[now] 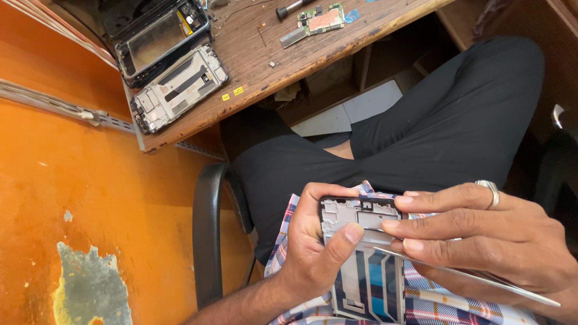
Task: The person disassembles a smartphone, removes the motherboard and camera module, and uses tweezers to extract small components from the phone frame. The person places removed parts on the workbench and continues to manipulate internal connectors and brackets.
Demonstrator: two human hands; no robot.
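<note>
My left hand (pixel 313 253) grips an opened phone frame (pixel 364 265), silver-white inside with a blue patch, held over my lap; the thumb presses on its middle. My right hand (pixel 481 235), a ring on one finger, holds thin metal tweezers (pixel 469 277) whose tips rest on the frame near the left thumb. The fingers of my right hand lie along the frame's upper right edge.
A wooden desk (pixel 289 66) above holds two more opened phone bodies (pixel 177 87) (pixel 159 39), a small circuit board (pixel 322 19) and a dark tool (pixel 289 9). An orange wall fills the left. A black chair arm (pixel 208 235) curves beside my crossed legs in black trousers (pixel 457 120).
</note>
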